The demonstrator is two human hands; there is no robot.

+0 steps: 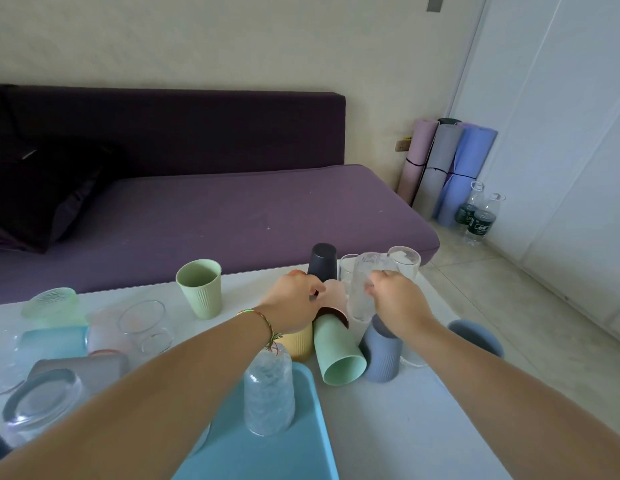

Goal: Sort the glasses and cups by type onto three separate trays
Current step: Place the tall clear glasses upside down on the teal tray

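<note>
Standing roughly upright with its long axis vertical, the textured clear glass (pixel 361 292) is at the far middle of the white counter (pixel 422 427). The right grip (pixel 398 301) is wrapped around its side, fingers curled onto it. Whether its base touches the counter cannot be told.

Just to its left, the left grip (pixel 294 303) is clasped on a pink cup (pixel 337 293). That cup tilts, and its dark-lined mouth points down and toward the camera.

Below these, a mint cup (pixel 339 355) lies on its side, its long axis running away from the camera and its mouth facing the viewer. It is between a yellow ribbed cup (pixel 299 344) and a leaning grey-blue ribbed cup (pixel 381 356).

Behind the grips a dark cup (pixel 322 261) stands mouth down, next to two clear glasses (pixel 404 260).

A pale green ribbed cup (pixel 201 287) stands mouth up further left.

Nearer the camera, a blue tray (pixel 267 455) carries one frosted glass (pixel 268 393), upside down.

A purple sofa (pixel 232 209) is beyond the counter.
</note>
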